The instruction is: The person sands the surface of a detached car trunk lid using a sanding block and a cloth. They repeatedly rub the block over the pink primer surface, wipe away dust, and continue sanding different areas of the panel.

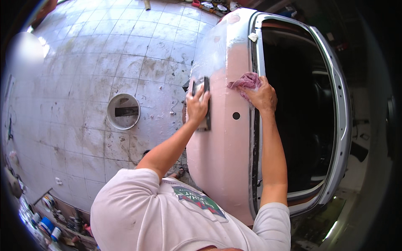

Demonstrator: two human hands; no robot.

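Note:
A long dark sanding block point(204, 125) lies lengthwise against the outer side of a pinkish, primed car body panel point(224, 154). My left hand point(197, 103) grips it from above, fingers over its upper half. Bunched in my right hand point(264, 97) is a damp-looking pink cloth point(248, 81), held over the panel's inner edge beside the window opening. Whitish wet streaks run over the panel's far part. A round dark hole point(236, 116) sits in the panel between my two forearms.
On the stained tiled floor to the left stands a round bucket point(123, 111) with a dark piece in it. The grey window frame point(341, 104) borders a dark opening on the right. A small pale lump point(253, 37) rests at the frame's far corner. Cans and tools point(50, 226) crowd the lower left.

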